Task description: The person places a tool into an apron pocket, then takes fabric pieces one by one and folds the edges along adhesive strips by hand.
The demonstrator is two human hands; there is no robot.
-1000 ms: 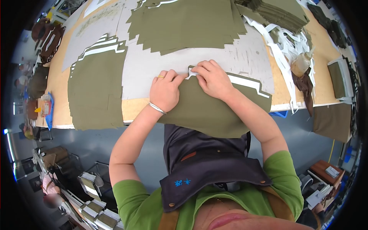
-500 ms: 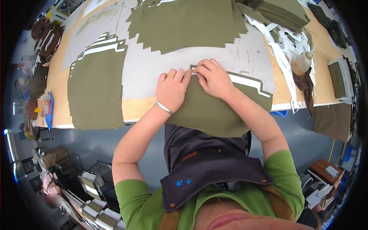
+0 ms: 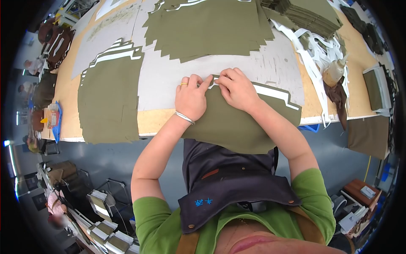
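Observation:
An olive fabric panel (image 3: 241, 131) lies at the table's front edge, its lower part hanging toward my apron. A stepped white strip (image 3: 270, 92) runs along its far edge. My left hand (image 3: 191, 97), wearing a ring and a bracelet, is closed at the panel's far left corner, thumb and index finger at the edge. Close beside it, my right hand (image 3: 237, 89) pinches the left end of the white strip. A small bit of white shows between the two hands. The fingers partly hide the corner.
A fanned stack of olive panels (image 3: 211, 31) lies ahead, another stack (image 3: 110, 97) at left. To the right are tangled white strips (image 3: 311, 51), a bottle (image 3: 333, 73) on brown cloth (image 3: 336, 97) and piled olive pieces (image 3: 308, 17). A blue tray (image 3: 58, 122) sits at the left edge.
My fingertips have shifted slightly at the panel's corner, and more of the white strip's end shows between my hands. The whole view has moved a little; the panel stays in place.

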